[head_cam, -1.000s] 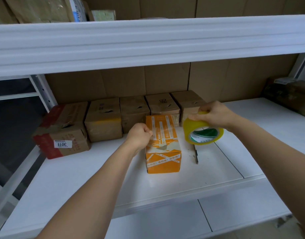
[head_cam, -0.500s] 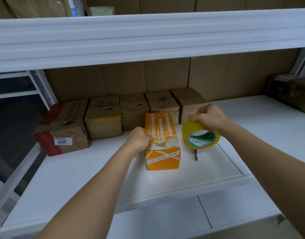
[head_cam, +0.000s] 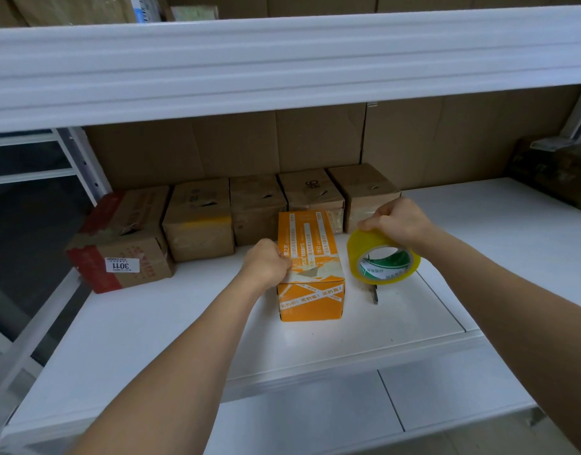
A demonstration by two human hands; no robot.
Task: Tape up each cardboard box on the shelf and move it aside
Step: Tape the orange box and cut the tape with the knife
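White shelf [head_cam: 414, 326] has open room right, brown boxes [head_cam: 256, 208] crowding behind. I judge the orange box [head_cam: 310, 274], mid-shelf, light and stiff, best steadied by its side walls. My left hand [head_cam: 266, 266] is clenched against its left edge; my right hand [head_cam: 399, 221] grips the tape roll [head_cam: 382, 257] beside it.

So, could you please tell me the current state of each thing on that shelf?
Orange box: flaps closed, standing on the shelf.
Tape roll: held above the shelf.
Left hand: curled against the box's side.
Right hand: grips the roll.
Brown boxes: closed, lined up behind.
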